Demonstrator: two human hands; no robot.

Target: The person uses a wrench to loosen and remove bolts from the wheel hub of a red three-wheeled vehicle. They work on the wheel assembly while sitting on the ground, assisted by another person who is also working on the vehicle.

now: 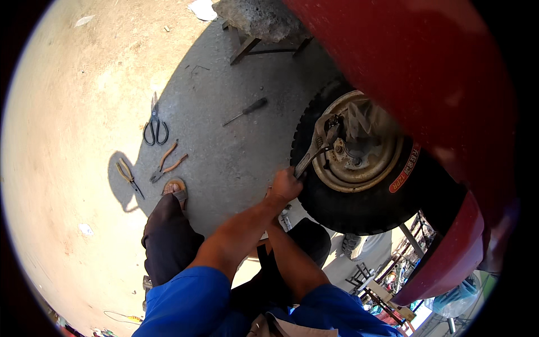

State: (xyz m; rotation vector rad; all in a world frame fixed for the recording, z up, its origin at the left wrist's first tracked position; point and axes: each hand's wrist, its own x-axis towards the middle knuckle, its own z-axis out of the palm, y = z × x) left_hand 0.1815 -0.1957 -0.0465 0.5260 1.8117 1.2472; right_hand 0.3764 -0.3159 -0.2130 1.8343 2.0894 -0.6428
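My left hand (286,186) is closed around the handle of an adjustable wrench (316,147). The wrench slants up and right, its jaw end against the hardware at the wheel hub (342,149); whether it grips a nut I cannot make out. A cream metal rim (347,181) with rusty patches surrounds the hub, inside a black knobbly tire (331,210). My right forearm (293,255) runs up behind my left wrist, which hides most of the right hand, so its fingers do not show.
Red bodywork (426,73) overhangs the wheel. On the ground to the left lie a screwdriver (245,111), black-handled scissors (155,124), orange-handled pliers (168,163) and yellow-handled long-nose pliers (130,178). A rough stone (259,19) rests on a stool at the top.
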